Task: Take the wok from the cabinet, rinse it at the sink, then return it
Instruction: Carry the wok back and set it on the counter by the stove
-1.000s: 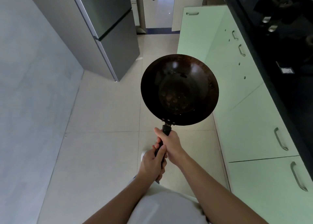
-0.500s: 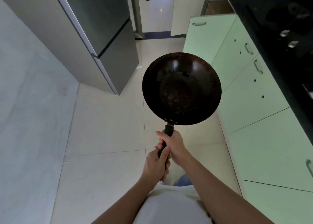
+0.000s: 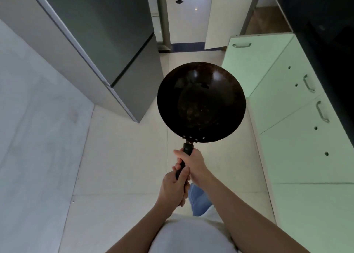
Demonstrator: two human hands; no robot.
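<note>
A dark round wok (image 3: pixel 201 101) with a black handle is held out in front of me, level, above the tiled floor. Its inside is dark and worn, with two bright glints near the far rim. My right hand (image 3: pixel 193 163) grips the handle close to the bowl. My left hand (image 3: pixel 173 188) grips the handle's end just behind it. The pale green cabinets (image 3: pixel 298 130) run along the right, their doors closed. The sink is not in view.
A tall grey fridge (image 3: pixel 107 42) stands at the left, close to the wok's far left side. A dark countertop (image 3: pixel 329 42) tops the cabinets. A doorway (image 3: pixel 187 17) lies straight ahead past the tiled floor (image 3: pixel 118 166). A pale wall (image 3: pixel 34 138) runs along the left.
The view has moved forward along the floor: fridge and cabinets slid nearer and lower in the frame. Both hands keep the same grip and the wok stays level.
</note>
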